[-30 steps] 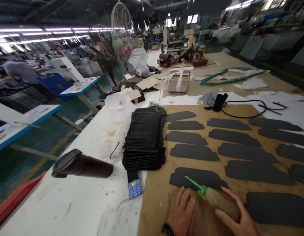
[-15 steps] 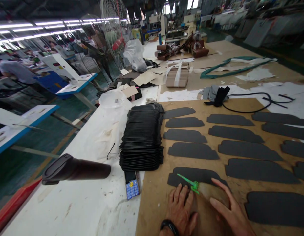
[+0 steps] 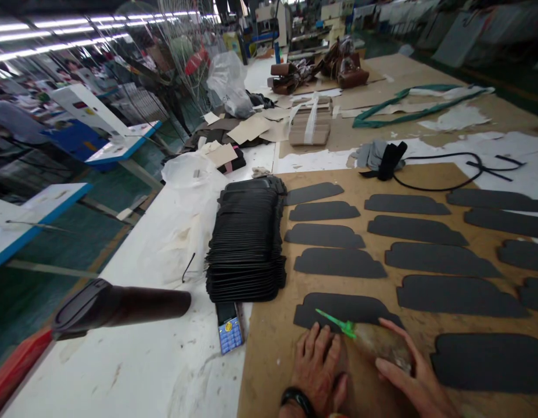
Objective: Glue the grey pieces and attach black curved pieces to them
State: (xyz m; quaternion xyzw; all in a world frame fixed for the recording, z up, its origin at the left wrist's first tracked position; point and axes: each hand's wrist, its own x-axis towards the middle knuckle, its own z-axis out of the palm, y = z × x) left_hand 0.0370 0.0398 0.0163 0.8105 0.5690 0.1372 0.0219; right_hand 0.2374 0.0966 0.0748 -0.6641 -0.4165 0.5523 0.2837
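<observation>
Head view has the right hand (image 3: 408,368) wrapped round a squeeze bottle (image 3: 377,344), thumb on the near side, fingers on the far side, so its grip is narrowed to the bottle's body. The green nozzle (image 3: 339,324) points left, over the nearest dark panel (image 3: 343,305) of the left column, which lies flat on the brown board (image 3: 269,354); whether the tip touches is unclear. The left hand (image 3: 316,366) holds nothing, its fingers spread at the panel's near edge.

Too hard a squeeze could push out more than wanted, if the bottle holds liquid, wetting the board or the left fingers. A dragging tip could skew the panel if those fingers press lightly. A leftward bump might topple the black stack (image 3: 247,238) beside the panels.
</observation>
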